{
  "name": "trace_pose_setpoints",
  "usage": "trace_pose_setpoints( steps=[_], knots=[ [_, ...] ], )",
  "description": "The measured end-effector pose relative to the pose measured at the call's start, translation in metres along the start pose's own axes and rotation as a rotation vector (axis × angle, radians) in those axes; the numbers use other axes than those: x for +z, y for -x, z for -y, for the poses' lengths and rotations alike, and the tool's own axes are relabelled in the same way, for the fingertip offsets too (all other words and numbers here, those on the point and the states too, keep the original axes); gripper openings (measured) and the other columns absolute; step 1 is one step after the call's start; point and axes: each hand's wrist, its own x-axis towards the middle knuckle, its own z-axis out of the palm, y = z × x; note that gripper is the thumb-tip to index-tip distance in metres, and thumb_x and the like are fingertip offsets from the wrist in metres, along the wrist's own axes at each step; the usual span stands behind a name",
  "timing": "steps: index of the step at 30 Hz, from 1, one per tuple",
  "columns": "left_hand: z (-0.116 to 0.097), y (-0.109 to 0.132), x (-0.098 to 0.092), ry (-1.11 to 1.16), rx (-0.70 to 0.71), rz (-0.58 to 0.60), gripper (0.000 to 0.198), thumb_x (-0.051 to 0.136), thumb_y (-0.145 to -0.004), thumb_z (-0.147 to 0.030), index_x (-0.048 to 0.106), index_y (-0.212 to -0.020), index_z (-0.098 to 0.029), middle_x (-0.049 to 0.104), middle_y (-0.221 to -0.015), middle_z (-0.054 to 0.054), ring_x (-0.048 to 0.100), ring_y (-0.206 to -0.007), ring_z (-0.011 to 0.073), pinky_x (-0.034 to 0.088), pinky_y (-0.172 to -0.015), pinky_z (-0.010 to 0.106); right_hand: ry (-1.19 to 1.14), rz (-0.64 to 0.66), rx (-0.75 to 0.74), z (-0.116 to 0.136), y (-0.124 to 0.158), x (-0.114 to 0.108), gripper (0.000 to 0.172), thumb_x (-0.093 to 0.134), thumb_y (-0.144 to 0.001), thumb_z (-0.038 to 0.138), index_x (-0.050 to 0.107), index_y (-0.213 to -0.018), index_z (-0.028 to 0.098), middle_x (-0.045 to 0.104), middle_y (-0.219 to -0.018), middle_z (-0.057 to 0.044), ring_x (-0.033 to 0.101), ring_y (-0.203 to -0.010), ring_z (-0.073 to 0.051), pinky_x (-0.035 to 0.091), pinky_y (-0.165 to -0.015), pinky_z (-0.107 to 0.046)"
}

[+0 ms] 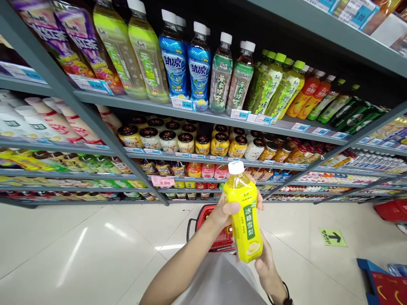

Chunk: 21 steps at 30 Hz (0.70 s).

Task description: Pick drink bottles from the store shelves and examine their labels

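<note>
A yellow drink bottle (245, 220) with a white cap and a green label stands nearly upright in front of me, held in both hands. Around its upper part wraps my left hand (222, 213), thumb across the front and fingertips showing past the far side. My right hand (266, 264) grips the lower right side near the base; its fingers are partly hidden behind the bottle. Below and behind the bottle, a red shopping basket (206, 212) with a dark handle is partly covered by my arms and the bottle.
Ahead, grey shelves (203, 116) hold rows of bottled drinks, including blue bottles (199, 67), and jars with black lids (220, 144). A yellow-green floor sign (333, 237) with an arrow lies on the right. Beyond it stands a red container (391, 210); a blue-and-red display (383, 281) is at lower right.
</note>
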Motion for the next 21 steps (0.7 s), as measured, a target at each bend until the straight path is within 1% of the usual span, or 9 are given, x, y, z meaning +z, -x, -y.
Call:
trace_pose_setpoints(
  steps=[1,3,5,8,10,12,16,19,21],
  knots=[
    [-0.002,0.0,0.001,0.014,0.005,0.008,0.079,0.094,-0.055,-0.053,0.065,-0.121,-0.021,0.066,-0.089,0.005,0.063,-0.075,0.0192,0.056,-0.072,0.033,-0.034,0.006,0.016,-0.001,0.002,0.001,0.085,0.078,-0.078,0.077,0.062,-0.141,0.022,0.074,-0.125,-0.019,0.072,-0.121,-0.039,0.062,-0.098,-0.054],
    [-0.006,-0.001,0.003,0.036,0.017,0.003,0.085,0.094,-0.054,-0.054,0.068,-0.127,-0.021,0.066,-0.096,0.008,0.061,-0.082,0.0211,0.06,-0.075,0.036,-0.067,0.009,-0.035,-0.003,0.001,0.003,0.081,0.085,-0.077,0.067,0.062,-0.142,0.024,0.074,-0.133,-0.018,0.072,-0.122,-0.037,0.061,-0.103,-0.053],
    [-0.009,-0.001,0.006,0.026,0.036,-0.014,0.089,0.094,-0.055,-0.054,0.069,-0.135,-0.021,0.065,-0.1,0.008,0.059,-0.084,0.0207,0.062,-0.078,0.038,-0.053,-0.005,-0.118,-0.004,-0.003,0.004,0.078,0.089,-0.077,0.059,0.062,-0.143,0.026,0.074,-0.134,-0.015,0.074,-0.121,-0.034,0.062,-0.102,-0.049],
    [-0.012,0.0,0.006,-0.069,0.065,-0.013,0.089,0.093,-0.063,-0.047,0.063,-0.142,-0.021,0.07,-0.099,0.008,0.064,-0.08,0.0187,0.061,-0.081,0.036,0.017,-0.06,-0.192,-0.01,-0.007,0.005,0.072,0.09,-0.082,0.044,0.059,-0.146,0.029,0.073,-0.138,-0.012,0.073,-0.124,-0.029,0.062,-0.102,-0.041],
    [-0.013,0.002,0.005,-0.135,0.091,0.004,0.085,0.092,-0.066,-0.045,0.061,-0.141,-0.019,0.073,-0.104,0.01,0.069,-0.081,0.0194,0.06,-0.08,0.035,0.077,-0.098,-0.215,-0.015,-0.008,0.004,0.073,0.09,-0.083,0.033,0.057,-0.148,0.029,0.072,-0.141,-0.011,0.072,-0.125,-0.028,0.062,-0.102,-0.038],
    [-0.013,0.003,0.004,-0.174,0.121,0.021,0.08,0.091,-0.067,-0.047,0.06,-0.136,-0.018,0.074,-0.108,0.013,0.071,-0.082,0.0212,0.058,-0.078,0.034,0.125,-0.14,-0.231,-0.02,-0.008,0.003,0.076,0.091,-0.081,0.027,0.057,-0.148,0.027,0.071,-0.14,-0.012,0.072,-0.123,-0.027,0.062,-0.101,-0.037],
    [-0.01,0.005,0.005,-0.212,0.143,0.05,0.073,0.093,-0.068,-0.045,0.06,-0.127,-0.018,0.074,-0.113,0.016,0.074,-0.087,0.0254,0.058,-0.077,0.035,0.184,-0.232,-0.246,-0.023,-0.009,0.006,0.076,0.091,-0.08,0.023,0.055,-0.147,0.024,0.068,-0.142,-0.016,0.071,-0.122,-0.028,0.063,-0.097,-0.038],
    [-0.008,0.007,0.005,-0.22,0.156,0.065,0.067,0.094,-0.068,-0.039,0.063,-0.122,-0.017,0.074,-0.114,0.017,0.075,-0.092,0.0274,0.058,-0.076,0.034,0.173,-0.243,-0.221,-0.023,-0.012,0.01,0.074,0.087,-0.083,0.021,0.053,-0.149,0.024,0.066,-0.145,-0.017,0.07,-0.127,-0.028,0.062,-0.101,-0.04],
    [-0.007,0.007,0.004,-0.224,0.15,0.055,0.066,0.094,-0.068,-0.038,0.063,-0.122,-0.016,0.074,-0.113,0.018,0.075,-0.093,0.0281,0.058,-0.076,0.034,0.152,-0.232,-0.205,-0.023,-0.013,0.011,0.073,0.086,-0.084,0.021,0.053,-0.15,0.025,0.067,-0.144,-0.016,0.071,-0.125,-0.028,0.062,-0.099,-0.039]
  ],
)
